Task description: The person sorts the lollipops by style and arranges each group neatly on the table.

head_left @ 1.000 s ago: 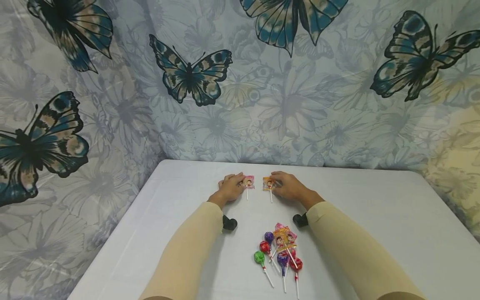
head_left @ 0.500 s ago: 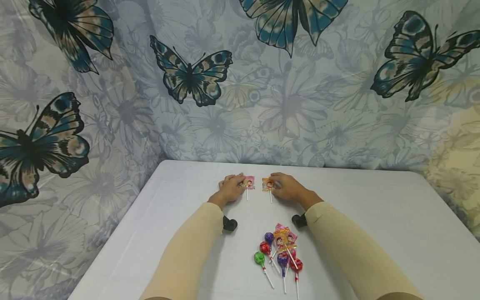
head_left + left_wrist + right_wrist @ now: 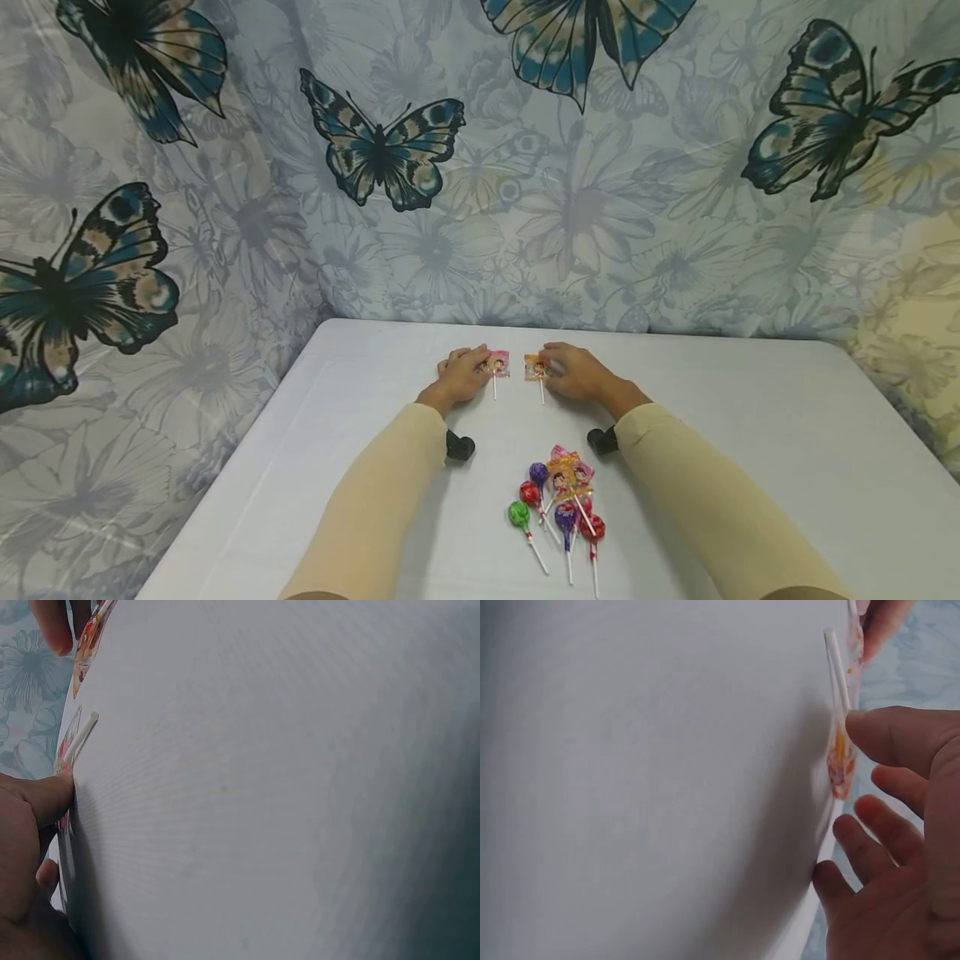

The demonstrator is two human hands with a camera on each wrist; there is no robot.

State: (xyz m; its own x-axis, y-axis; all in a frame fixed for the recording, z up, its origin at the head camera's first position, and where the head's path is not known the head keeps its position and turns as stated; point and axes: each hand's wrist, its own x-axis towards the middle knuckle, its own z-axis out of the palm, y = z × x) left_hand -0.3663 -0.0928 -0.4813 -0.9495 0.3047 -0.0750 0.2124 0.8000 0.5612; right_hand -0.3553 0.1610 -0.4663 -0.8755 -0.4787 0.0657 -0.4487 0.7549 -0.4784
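Observation:
At the far part of the white table, my left hand (image 3: 462, 377) pinches the left edge of a pink-wrapped flat lollipop (image 3: 499, 364), whose white stick points toward me. Across a narrow gap, my right hand (image 3: 581, 373) holds an orange-wrapped flat lollipop (image 3: 534, 367) by its right side, stick also toward me. The left wrist view has the left thumb (image 3: 52, 796) over the pink wrapper near the stick. From the right wrist, the right thumb (image 3: 881, 735) lies at the orange lollipop's wrapper and stick, with the other fingers spread below it.
Nearer me on the table (image 3: 697, 392) lies a loose pile of lollipops: a green one (image 3: 518, 514), purple and red round ones, and flat ones in orange (image 3: 561, 482) and pink wrappers. Behind the table hangs a butterfly-patterned cloth (image 3: 420, 267).

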